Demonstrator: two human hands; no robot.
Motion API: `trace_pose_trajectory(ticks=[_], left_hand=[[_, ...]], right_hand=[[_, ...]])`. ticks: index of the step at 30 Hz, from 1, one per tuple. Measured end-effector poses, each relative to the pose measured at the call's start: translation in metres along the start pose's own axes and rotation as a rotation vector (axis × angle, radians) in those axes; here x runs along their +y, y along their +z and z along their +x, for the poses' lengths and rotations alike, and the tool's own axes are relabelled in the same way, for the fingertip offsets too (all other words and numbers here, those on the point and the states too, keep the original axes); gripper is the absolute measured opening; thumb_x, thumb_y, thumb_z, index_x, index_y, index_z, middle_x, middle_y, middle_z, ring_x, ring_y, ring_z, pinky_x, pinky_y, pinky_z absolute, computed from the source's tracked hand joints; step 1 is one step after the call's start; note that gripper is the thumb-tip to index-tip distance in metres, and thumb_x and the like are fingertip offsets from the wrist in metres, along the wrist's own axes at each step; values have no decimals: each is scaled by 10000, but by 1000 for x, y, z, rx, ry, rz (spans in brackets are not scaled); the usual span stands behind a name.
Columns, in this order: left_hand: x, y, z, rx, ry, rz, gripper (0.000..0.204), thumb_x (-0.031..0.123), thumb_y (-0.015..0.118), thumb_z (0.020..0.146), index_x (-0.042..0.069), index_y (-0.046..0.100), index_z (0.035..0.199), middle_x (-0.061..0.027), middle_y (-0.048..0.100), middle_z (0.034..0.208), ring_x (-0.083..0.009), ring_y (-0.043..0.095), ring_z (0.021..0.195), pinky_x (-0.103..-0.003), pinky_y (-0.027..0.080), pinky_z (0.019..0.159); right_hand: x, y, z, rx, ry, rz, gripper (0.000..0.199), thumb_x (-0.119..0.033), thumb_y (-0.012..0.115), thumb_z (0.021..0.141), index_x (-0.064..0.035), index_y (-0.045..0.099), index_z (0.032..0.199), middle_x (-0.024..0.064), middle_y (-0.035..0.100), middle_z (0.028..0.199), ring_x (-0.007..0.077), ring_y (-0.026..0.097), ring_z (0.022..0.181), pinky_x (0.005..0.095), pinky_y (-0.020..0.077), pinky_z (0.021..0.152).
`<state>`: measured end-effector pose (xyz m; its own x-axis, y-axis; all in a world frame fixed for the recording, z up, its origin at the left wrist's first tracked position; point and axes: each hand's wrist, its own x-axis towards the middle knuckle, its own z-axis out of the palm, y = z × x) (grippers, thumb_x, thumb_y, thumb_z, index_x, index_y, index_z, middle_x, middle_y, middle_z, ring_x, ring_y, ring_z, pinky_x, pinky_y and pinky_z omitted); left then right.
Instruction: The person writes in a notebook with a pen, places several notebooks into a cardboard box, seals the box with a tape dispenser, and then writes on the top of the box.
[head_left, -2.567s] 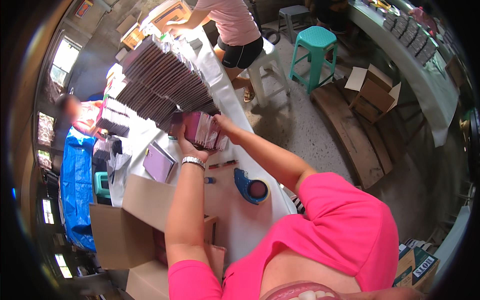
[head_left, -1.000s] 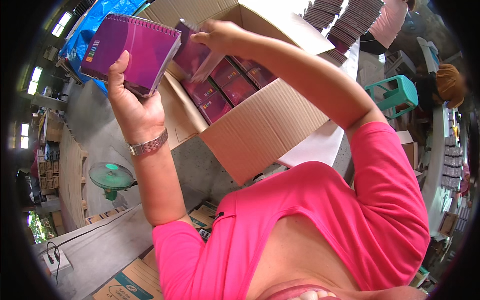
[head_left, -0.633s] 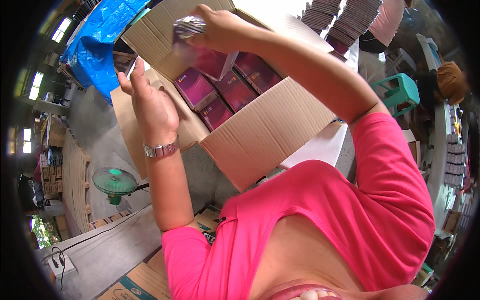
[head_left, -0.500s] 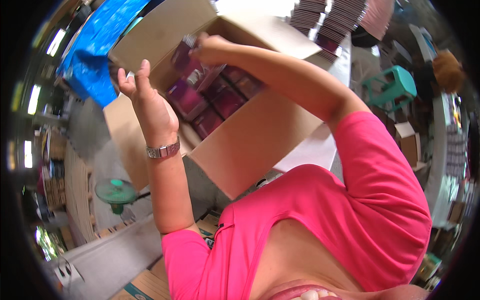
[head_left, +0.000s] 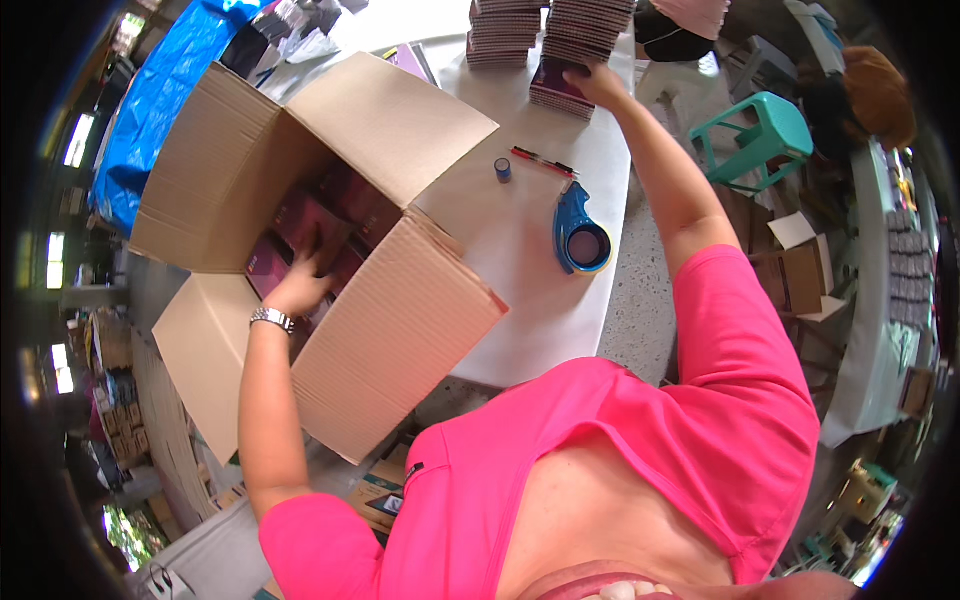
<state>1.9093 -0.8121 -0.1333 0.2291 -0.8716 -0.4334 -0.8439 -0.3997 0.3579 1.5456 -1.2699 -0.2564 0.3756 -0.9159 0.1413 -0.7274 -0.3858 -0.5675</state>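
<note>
An open cardboard box [head_left: 400, 325] stands tilted in view at the left, its flaps spread outward. Inside it lie dark purple notebooks [head_left: 300, 215]. My left hand [head_left: 303, 285], with a metal watch [head_left: 272, 319] at the wrist, reaches into the box; its fingers are spread over the notebooks. At the far side of the white table, my right hand [head_left: 600, 84] grips the right edge of a short stack of purple notebooks [head_left: 560, 85] with ridged edges. Its thumb side lies on the top cover, and the fingers beneath are partly hidden.
Taller notebook stacks [head_left: 503, 35] stand behind on the white table [head_left: 500, 270]. A blue tape dispenser [head_left: 580, 235], a pen [head_left: 543, 160] and a small blue cylinder [head_left: 503, 170] lie right of the box. A green stool [head_left: 770, 140] stands beyond the table; a blue tarp [head_left: 165, 110] hangs at left.
My right hand has left the box, where it held notebooks, and moved to the stack at the far right. My left hand has dropped from the raised position into the box.
</note>
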Motion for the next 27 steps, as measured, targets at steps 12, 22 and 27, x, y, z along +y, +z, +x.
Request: trace_pose_trajectory(ticks=[12, 22, 27], left_hand=[[-40, -9, 11, 403, -114, 245, 772, 298, 706, 741, 112, 358, 1405, -148, 150, 1541, -352, 234, 1387, -466, 317, 1081], [-13, -33, 35, -7, -436, 234, 923, 379, 713, 700, 85, 255, 1445, -248, 490, 1313, -361, 495, 1213, -429, 411, 1020], [-55, -25, 34, 196, -121, 141, 934, 353, 614, 792, -133, 104, 1404, -306, 454, 1317, -389, 470, 1225, -392, 391, 1033]], right_hand=[[-62, -9, -39, -179, -15, -63, 804, -536, 759, 608, -56, 527, 1209, 200, 572, 1188, 354, 601, 1043, 422, 470, 898], [-354, -132, -172, 227, -642, 51, 639, -352, 727, 680, -61, 513, 1206, 190, 494, 1238, 367, 580, 973, 434, 491, 808], [-449, 14, -173, 261, -795, -479, 719, -535, 655, 734, -26, 519, 1223, 248, 474, 1261, 320, 623, 878, 395, 499, 724]])
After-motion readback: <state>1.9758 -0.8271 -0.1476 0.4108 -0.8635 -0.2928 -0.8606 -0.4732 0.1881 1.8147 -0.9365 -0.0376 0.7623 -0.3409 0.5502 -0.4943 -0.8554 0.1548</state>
